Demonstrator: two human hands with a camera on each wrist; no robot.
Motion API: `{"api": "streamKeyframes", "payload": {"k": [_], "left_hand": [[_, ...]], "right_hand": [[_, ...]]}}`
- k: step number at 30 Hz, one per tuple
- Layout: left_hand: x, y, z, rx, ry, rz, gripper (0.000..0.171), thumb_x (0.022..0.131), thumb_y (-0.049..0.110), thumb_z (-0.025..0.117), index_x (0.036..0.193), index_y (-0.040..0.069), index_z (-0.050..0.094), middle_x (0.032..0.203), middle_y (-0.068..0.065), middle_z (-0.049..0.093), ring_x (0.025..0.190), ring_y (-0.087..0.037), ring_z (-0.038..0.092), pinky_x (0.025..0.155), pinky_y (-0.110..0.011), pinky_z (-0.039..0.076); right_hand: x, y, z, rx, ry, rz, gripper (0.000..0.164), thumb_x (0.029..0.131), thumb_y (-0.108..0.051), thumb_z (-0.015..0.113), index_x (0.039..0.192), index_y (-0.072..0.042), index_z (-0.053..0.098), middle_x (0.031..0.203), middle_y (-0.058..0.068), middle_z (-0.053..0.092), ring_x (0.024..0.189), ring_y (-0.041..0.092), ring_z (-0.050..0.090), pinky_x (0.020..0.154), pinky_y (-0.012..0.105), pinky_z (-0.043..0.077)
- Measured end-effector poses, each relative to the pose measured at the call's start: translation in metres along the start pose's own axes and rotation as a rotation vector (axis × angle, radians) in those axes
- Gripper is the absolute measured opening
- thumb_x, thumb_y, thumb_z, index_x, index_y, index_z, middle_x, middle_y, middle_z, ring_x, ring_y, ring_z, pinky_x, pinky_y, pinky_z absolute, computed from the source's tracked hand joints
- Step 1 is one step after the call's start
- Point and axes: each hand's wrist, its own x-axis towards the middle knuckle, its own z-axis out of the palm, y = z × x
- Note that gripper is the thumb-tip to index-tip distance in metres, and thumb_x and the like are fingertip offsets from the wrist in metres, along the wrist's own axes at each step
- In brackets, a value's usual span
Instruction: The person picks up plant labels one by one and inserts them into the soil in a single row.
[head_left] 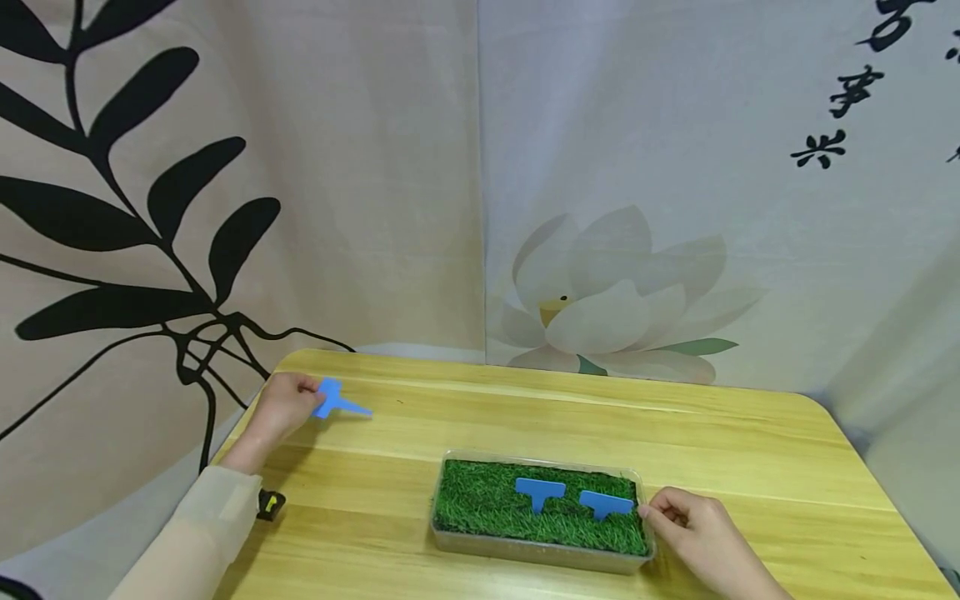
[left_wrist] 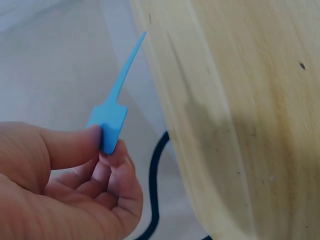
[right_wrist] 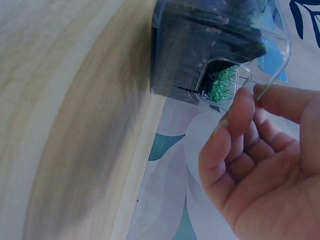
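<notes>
My left hand [head_left: 281, 408] pinches a blue T-shaped plant label [head_left: 335, 398] by its wide head, over the far left part of the table. In the left wrist view the pointed stem of this plant label [left_wrist: 116, 112] sticks out away from my thumb. A clear plastic box [head_left: 536, 560] filled with green artificial grass [head_left: 480, 500] stands at the front middle. Two more blue labels rise from the grass, a left one [head_left: 540, 492] and a right one [head_left: 606, 503]. With thumb and forefinger, my right hand [head_left: 697, 529] pinches the rim [right_wrist: 287, 50] at the box's right end.
The wooden table [head_left: 750, 442] has rounded far corners. Behind it hangs a pale curtain [head_left: 390, 167] printed with leaves and a flower. A black and yellow band [head_left: 271, 504] shows by the left sleeve.
</notes>
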Motion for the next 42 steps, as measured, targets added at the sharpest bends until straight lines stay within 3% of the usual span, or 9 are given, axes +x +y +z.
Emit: {"api": "streamKeyframes", "payload": {"k": [10,20,29,42], "left_hand": [[-0.014,0.023,0.005,-0.058,0.149,0.074,0.028,0.097,0.003,0.064,0.117,-0.017,0.066,0.100,-0.024,0.068,0.089,-0.031,0.064,0.067,-0.027,0.049],[-0.032,0.038,0.016,-0.091,0.301,0.238,0.018,0.100,0.002,0.067,0.111,-0.012,0.071,0.098,-0.024,0.072,0.088,-0.033,0.066,0.068,-0.021,0.048],[-0.046,0.058,0.023,-0.147,0.289,0.256,0.016,0.100,0.005,0.069,0.109,-0.008,0.073,0.096,-0.020,0.073,0.085,-0.026,0.062,0.066,-0.019,0.047],[-0.058,0.068,0.037,-0.241,0.239,0.325,0.014,0.101,0.009,0.070,0.110,-0.001,0.076,0.094,-0.011,0.075,0.084,-0.021,0.060,0.068,-0.022,0.048]], "right_hand": [[0.000,0.000,0.000,-0.003,-0.001,0.001,0.019,0.103,-0.022,0.069,0.084,-0.016,0.067,0.066,-0.009,0.055,0.057,0.003,0.044,0.053,0.025,0.041],[0.000,0.002,0.000,-0.003,-0.009,0.002,0.020,0.103,-0.022,0.069,0.085,-0.015,0.067,0.066,-0.007,0.055,0.057,0.003,0.043,0.053,0.025,0.040],[0.000,0.002,0.001,-0.029,-0.016,0.027,0.020,0.104,-0.021,0.068,0.085,-0.013,0.067,0.067,-0.007,0.054,0.058,0.004,0.043,0.054,0.024,0.039],[0.000,0.001,0.002,-0.025,0.003,0.010,0.021,0.103,-0.020,0.069,0.083,-0.014,0.066,0.064,-0.008,0.049,0.056,0.003,0.040,0.052,0.024,0.038]]}}
